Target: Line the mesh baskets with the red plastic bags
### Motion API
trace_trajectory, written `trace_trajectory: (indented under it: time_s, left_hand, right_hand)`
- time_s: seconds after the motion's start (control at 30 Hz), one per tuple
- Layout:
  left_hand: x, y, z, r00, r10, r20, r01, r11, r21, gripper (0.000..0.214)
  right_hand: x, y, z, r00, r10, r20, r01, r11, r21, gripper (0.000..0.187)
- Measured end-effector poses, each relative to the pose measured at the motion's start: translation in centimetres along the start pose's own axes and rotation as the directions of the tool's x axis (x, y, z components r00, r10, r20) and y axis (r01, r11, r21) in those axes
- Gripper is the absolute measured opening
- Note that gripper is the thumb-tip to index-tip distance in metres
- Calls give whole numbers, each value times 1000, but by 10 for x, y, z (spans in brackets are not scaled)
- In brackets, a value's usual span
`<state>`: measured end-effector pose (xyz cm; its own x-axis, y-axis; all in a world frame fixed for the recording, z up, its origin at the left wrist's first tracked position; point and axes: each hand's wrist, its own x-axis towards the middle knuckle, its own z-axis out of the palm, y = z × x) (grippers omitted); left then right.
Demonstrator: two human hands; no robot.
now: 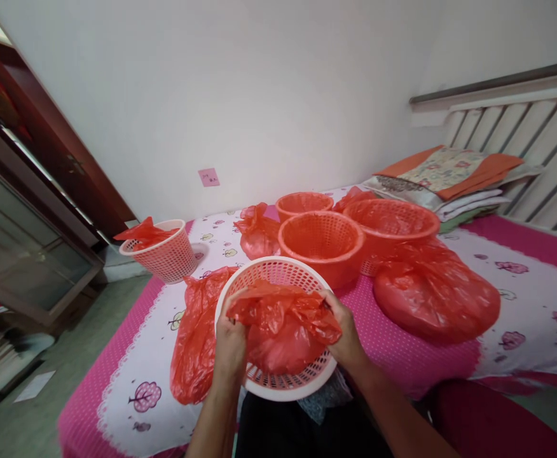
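A white mesh basket (278, 383) rests against my lap at the bed's near edge, tilted toward me. A red plastic bag (281, 321) lies crumpled inside it. My left hand (231, 340) is closed on the bag's left edge near the basket rim. My right hand (344, 331) is closed on the bag's right edge at the opposite rim. Both hands hold the bag stretched across the basket's mouth.
On the pink and white bed sheet (135, 356) lie another red bag (195, 337), a bag-covered basket (435, 296), several orange baskets (321, 242), and a white basket with a red bag (161, 251). Folded pillows (445, 181) sit by the headboard. A wooden cabinet (25, 210) stands left.
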<state>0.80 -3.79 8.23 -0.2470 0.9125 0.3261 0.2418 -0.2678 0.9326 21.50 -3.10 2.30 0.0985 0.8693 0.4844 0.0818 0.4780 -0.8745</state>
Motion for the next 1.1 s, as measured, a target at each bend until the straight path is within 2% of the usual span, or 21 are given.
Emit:
trace_trajectory:
  time_s: [0.1, 0.17, 0.23, 0.33, 0.47, 0.57, 0.63, 0.73, 0.8, 0.87, 0.97, 1.03, 1.1]
  left_hand:
    - [-3, -3, 5, 976, -71, 207, 113, 973, -199, 57]
    - [-5, -7, 8, 960, -39, 279, 100, 973, -210, 65]
    - [-5, -12, 11, 953, 6, 302, 45, 986, -163, 60]
    - [-2, -20, 12, 962, 12, 273, 6, 998, -67, 19]
    - [1, -24, 10, 988, -94, 124, 98, 995, -20, 27]
    - [2, -21, 8, 986, -161, 45, 165, 982, -88, 24]
    - [2, -18, 7, 983, -182, 34, 185, 971, -150, 24]
    - [0, -14, 8, 974, -221, 57, 228, 956, -183, 23]
    - [-2, -11, 11, 965, -230, 125, 249, 954, -166, 22]
    - [-7, -7, 15, 944, -197, 265, 248, 952, -178, 29]
    - [-13, -2, 22, 877, -116, 466, 254, 935, -247, 43]
    - [-14, -2, 26, 862, -105, 496, 256, 935, -247, 40]
    - [-11, -6, 26, 884, -132, 448, 239, 951, -193, 18]
  right_hand:
    - [-1, -1, 2, 999, 14, 30, -15, 1000, 22, 20]
    - [-1, -2, 2, 997, 10, 72, -13, 999, 39, 22]
    - [-1, -3, 1, 994, 6, 105, -11, 998, 55, 20]
    - [0, 0, -2, 993, 12, 120, -20, 997, 72, 14]
    - [-1, 7, -4, 999, 34, 21, -36, 997, 70, 15]
    - [0, 9, -2, 995, 50, -84, -45, 997, 68, 18]
    - [1, 7, -1, 993, 42, -113, -35, 998, 58, 24]
    - [2, 4, -1, 996, 30, -84, -26, 999, 42, 37]
    - [2, 3, -2, 999, 36, -32, -35, 999, 27, 44]
    - [2, 2, -3, 998, 37, 43, -38, 999, 20, 46]
    - [2, -1, -5, 984, 26, 178, -31, 999, 30, 43]
    - [1, -2, -6, 973, 2, 230, -5, 1000, 14, 42]
    - [-1, -1, -6, 973, -26, 231, 28, 1000, -7, 45]
